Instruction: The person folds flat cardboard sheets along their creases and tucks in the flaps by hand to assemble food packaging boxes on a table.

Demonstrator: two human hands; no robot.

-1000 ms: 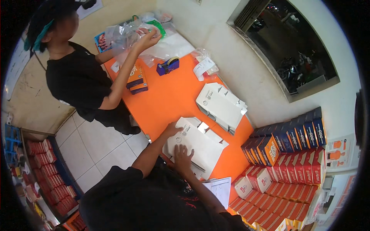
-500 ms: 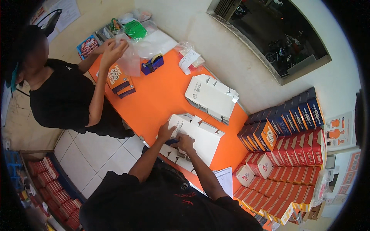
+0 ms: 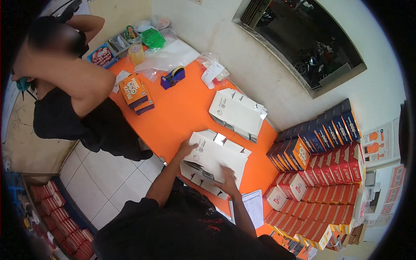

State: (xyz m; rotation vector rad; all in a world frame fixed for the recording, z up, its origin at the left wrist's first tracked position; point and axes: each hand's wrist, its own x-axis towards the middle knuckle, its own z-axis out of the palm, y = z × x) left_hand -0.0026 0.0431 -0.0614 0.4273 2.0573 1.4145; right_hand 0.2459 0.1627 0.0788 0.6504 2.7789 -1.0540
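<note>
White flat box blanks (image 3: pixel 212 151), with creased flaps along their sides, lie in a pile on the orange table (image 3: pixel 177 117) right in front of me. My left hand (image 3: pixel 186 149) rests at the pile's left end, fingers stretched out over its edge. Over the near right side is my right hand (image 3: pixel 228 180), slightly smeared by motion, its fingers apart and nothing seen in them. Grey folded flaps show along the near side between the hands. Farther back, a second pile of white box blanks (image 3: pixel 237 110) lies on the table.
Stacked orange, navy and red boxes (image 3: pixel 323 160) stand at the right. A paper sheet (image 3: pixel 252 208) lies by my right forearm. At the far left are a tape dispenser (image 3: pixel 172 78), orange boxes (image 3: pixel 134 93), a tape roll (image 3: pixel 136 54) and another person (image 3: pixel 73 86).
My right hand has moved right and nearer, away from the middle of the near flaps. A dark object near it no longer shows. The other person has raised their arms from the table.
</note>
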